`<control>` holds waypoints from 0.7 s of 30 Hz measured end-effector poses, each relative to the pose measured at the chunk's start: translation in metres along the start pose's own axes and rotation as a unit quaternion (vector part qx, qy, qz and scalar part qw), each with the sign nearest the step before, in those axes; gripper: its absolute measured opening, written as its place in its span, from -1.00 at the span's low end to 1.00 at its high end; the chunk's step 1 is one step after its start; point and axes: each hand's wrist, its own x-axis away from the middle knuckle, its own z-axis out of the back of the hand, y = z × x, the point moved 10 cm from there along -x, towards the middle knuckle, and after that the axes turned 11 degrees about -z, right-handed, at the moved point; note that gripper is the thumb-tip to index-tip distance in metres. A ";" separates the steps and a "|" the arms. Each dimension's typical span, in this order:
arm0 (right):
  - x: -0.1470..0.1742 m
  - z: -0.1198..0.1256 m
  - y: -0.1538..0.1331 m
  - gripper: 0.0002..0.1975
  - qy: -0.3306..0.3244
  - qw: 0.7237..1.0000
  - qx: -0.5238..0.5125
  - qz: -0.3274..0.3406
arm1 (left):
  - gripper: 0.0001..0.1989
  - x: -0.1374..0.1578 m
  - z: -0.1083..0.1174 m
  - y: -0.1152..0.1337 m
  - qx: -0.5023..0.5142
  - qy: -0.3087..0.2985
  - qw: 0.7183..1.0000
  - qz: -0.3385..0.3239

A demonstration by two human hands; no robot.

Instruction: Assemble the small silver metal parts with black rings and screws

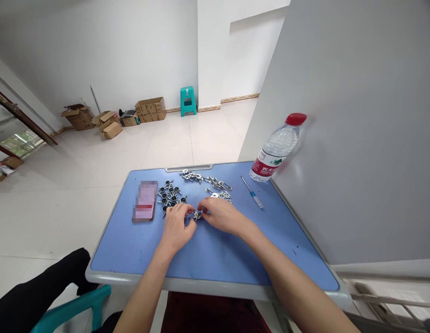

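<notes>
Over the middle of the blue tabletop, my left hand (177,225) and my right hand (222,214) face each other with bent fingers. Between their fingertips is a small silvery metal part (196,215), too small to make out exactly; both hands appear to grip it. Close to my left hand lies a pile of metal pieces with round black ends (171,196). Flat metal plates with holes (221,194) lie just beyond my right hand. Farther back are a heap of small metal brackets (191,176) and several metal loop-shaped pieces (218,183).
A phone (145,201) lies on the table's left side. To the right are a screwdriver (252,192) and a large water bottle (277,147) beside a grey panel (357,138). Cardboard boxes (150,110) and a teal stool (188,101) stand by the wall. Someone's black-clad leg (44,286) shows lower left.
</notes>
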 end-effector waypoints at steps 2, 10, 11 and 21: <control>0.001 0.000 0.000 -0.77 0.000 1.000 0.000 0.004 | -0.82 -0.001 0.003 0.001 -0.003 0.009 1.000 -0.010; 0.001 -0.003 -0.008 -0.80 0.003 0.999 0.028 0.026 | -0.88 -0.002 -0.006 -0.004 -0.003 -0.019 1.000 -0.017; 0.001 -0.004 -0.009 -0.81 0.003 0.999 0.034 0.026 | -0.88 -0.002 -0.007 -0.006 -0.001 -0.019 1.000 -0.011; 0.001 -0.005 -0.010 -0.83 0.015 0.999 0.036 0.039 | -0.86 -0.002 -0.015 -0.012 -0.032 -0.033 0.999 -0.024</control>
